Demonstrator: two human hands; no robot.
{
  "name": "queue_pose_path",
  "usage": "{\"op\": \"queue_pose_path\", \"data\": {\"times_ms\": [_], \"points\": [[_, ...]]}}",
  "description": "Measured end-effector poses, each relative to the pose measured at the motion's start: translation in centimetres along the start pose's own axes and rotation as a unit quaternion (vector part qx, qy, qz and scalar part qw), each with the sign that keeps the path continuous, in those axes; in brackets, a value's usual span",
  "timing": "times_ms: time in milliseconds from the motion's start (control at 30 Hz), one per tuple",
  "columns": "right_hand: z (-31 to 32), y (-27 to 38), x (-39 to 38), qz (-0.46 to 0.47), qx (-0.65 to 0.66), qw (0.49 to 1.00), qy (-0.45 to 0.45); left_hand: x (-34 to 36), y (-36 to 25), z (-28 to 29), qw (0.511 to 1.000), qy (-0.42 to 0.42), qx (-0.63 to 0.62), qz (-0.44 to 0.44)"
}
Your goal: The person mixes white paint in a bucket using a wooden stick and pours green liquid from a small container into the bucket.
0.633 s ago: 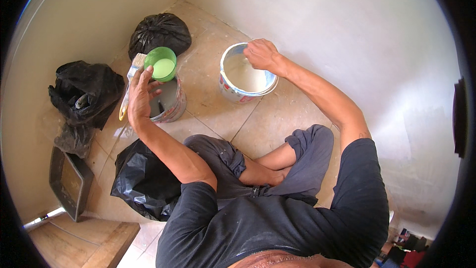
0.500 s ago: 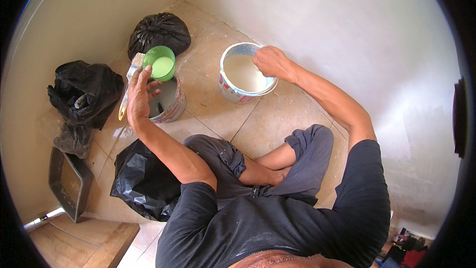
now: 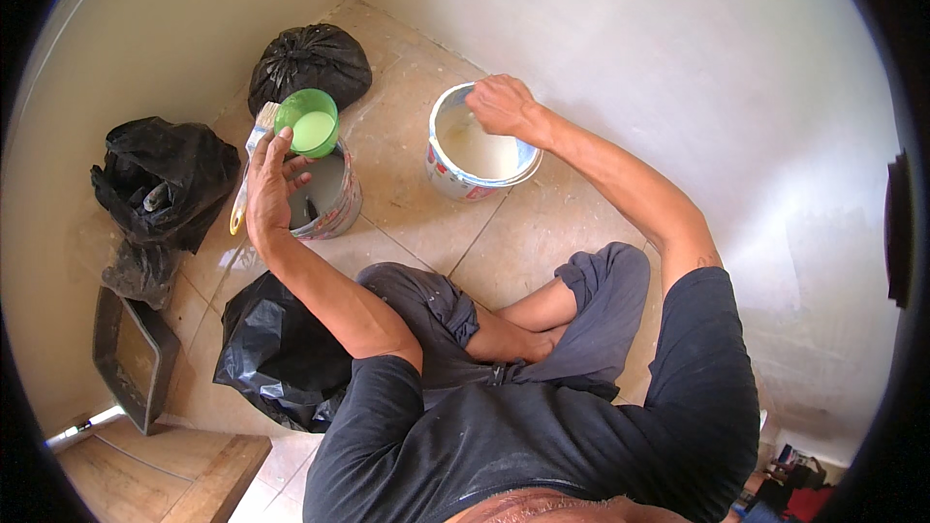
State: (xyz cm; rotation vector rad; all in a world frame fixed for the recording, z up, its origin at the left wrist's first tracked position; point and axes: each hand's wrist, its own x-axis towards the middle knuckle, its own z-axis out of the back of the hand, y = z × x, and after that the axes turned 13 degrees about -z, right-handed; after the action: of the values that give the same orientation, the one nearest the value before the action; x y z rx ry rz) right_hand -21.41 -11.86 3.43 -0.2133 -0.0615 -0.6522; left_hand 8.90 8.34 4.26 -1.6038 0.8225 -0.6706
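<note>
My left hand [image 3: 268, 184] grips a green cup [image 3: 318, 102] of pale liquid above a bucket [image 3: 341, 205] containing grey liquid and a dark tool. A paintbrush [image 3: 243, 194] with a yellow-ended handle lies alongside this hand; whether it is also gripped, I cannot tell. My right hand [image 3: 497, 103] is closed over the white bucket [image 3: 453, 172], which holds creamy white liquid; whatever is in those fingers is hidden.
Black plastic bags [image 3: 310, 58] rest at the back, left and beside my crossed legs. A dark angular tray [image 3: 162, 363] lies near the left wall. A wooden panel [image 3: 199, 465] is at lower left. Walls meet behind the buckets; a tiled floor [image 3: 446, 232] lies beneath.
My right hand dipped rightward within the bucket's mouth, then moved back up and left, to slightly left of where it began. My left hand and the cup drifted slightly left.
</note>
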Motion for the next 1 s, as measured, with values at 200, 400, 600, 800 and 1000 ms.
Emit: {"op": "queue_pose_path", "data": {"times_ms": [200, 400, 600, 800, 1000], "points": [[0.5, -1.0, -2.9, 0.03, -0.044, 0.997, 0.064, 0.3, -0.4, 0.3, 1.0, -0.009, 0.01, -0.005], [4.0, 5.0, -2.5, 0.051, -0.052, 0.973, 0.22, -0.3, 0.0, 1.8, 0.994, 0.003, 0.09, -0.055], [1.6, 3.2, -1.0, -0.002, -0.046, 0.994, 0.095, -1.3, -1.2, 0.9, 0.99, 0.03, 0.109, -0.082], [1.3, 0.8, -1.8, -0.004, -0.127, 0.983, 0.13, -1.1, -2.3, 1.6, 0.995, 0.031, 0.086, -0.031], [3.3, 2.1, -3.0, 0.077, -0.003, 0.976, 0.205, -0.2, 0.7, 0.6, 0.988, -0.028, 0.132, -0.079]]}}
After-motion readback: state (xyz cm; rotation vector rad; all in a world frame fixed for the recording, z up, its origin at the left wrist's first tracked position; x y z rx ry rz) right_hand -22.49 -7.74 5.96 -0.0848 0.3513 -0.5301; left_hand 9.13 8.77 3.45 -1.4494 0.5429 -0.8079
